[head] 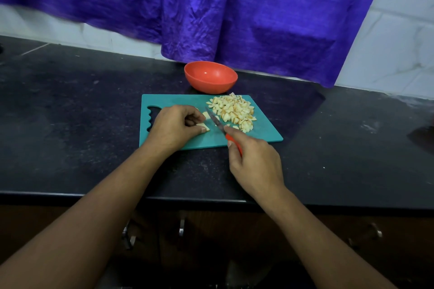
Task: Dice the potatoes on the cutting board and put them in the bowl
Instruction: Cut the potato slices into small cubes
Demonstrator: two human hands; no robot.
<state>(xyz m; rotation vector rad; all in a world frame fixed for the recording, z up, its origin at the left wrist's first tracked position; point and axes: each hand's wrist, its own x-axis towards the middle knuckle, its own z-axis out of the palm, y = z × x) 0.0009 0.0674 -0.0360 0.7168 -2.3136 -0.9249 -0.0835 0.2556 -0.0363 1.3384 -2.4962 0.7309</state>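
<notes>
Potato dice (232, 111) lie heaped on the far right part of the teal cutting board (178, 101), which sits on the dark surface (70, 112). My left hand (175, 125) rests on the board's middle, fingers curled and pinching a small potato piece (203, 127) against it. My right hand (256, 162), over the board's near edge, grips the red handle of a knife (217, 122). The blade lies between that piece and the heap. Just beyond the board's far edge stands the red bowl (210, 76). Farther behind the board hangs a purple cloth (234, 7).
</notes>
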